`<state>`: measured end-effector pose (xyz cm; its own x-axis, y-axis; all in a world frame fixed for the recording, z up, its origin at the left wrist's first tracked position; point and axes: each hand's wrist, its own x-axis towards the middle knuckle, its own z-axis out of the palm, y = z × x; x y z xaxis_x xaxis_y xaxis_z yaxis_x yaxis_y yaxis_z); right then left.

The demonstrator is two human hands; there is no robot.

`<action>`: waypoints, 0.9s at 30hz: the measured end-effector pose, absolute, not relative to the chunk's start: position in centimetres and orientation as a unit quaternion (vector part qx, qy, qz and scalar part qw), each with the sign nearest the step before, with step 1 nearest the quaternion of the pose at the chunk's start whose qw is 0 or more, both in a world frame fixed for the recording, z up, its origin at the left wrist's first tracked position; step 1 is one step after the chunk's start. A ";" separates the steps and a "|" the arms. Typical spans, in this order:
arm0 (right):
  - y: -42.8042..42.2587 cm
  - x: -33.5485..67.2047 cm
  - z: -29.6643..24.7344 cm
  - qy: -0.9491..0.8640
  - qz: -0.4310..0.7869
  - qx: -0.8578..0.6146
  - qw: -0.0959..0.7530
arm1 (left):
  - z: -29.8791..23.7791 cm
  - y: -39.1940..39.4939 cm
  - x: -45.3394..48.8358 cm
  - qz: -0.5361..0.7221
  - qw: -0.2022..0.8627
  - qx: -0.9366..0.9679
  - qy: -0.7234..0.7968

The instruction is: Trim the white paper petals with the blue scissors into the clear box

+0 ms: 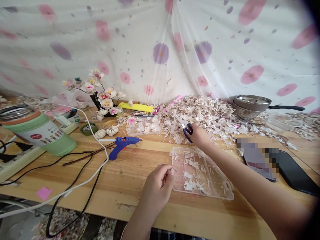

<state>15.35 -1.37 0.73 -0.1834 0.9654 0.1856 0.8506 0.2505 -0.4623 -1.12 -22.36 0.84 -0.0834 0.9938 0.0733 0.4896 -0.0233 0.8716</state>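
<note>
Scissors (185,128) with dark blue handles are in my right hand (199,136), blades a little apart and pointing to the far left. They are over the near edge of a big heap of pale petal-like scraps (207,110). Below my right forearm lies a clear plastic compartment box (178,166) with white scraps in it. My left hand (161,181) is closed, thumb against curled fingers, by the box's left edge; what it holds, if anything, is hidden. A second clear tray (143,128) of white petals sits farther back.
A blue glue gun (123,144) lies left of centre, with cables (87,160) looping across the table. A green tumbler (42,130) stands far left beside handmade flowers (105,96). Metal pans (250,105) and two dark phone-like slabs (297,170) are on the right.
</note>
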 end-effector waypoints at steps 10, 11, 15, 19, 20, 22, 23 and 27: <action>-2.2 16.5 2.1 -0.652 0.323 -0.574 0.376 | 0.7 -22.4 -1.3 0.384 0.331 0.603 0.616; -2.5 16.7 2.4 -0.634 0.360 -0.559 0.394 | 0.7 -22.4 -1.3 0.386 0.330 0.601 0.617; -4.3 17.8 3.5 -0.560 0.479 -0.495 0.460 | 0.5 -22.4 -1.2 0.392 0.332 0.593 0.620; -5.5 18.9 4.2 -0.499 0.541 -0.464 0.493 | 0.3 -22.1 -1.1 0.392 0.342 0.595 0.612; -5.6 19.2 4.2 -0.488 0.549 -0.462 0.497 | 0.2 -22.1 -1.0 0.391 0.342 0.598 0.611; -5.6 19.5 4.3 -0.472 0.556 -0.463 0.504 | 0.4 -22.3 -0.8 0.386 0.334 0.606 0.610; -5.5 19.6 4.2 -0.466 0.557 -0.465 0.506 | 0.8 -22.5 -0.7 0.382 0.322 0.614 0.612; -5.7 20.1 4.0 -0.467 0.558 -0.469 0.501 | 4.3 -23.8 -0.5 0.354 0.244 0.674 0.601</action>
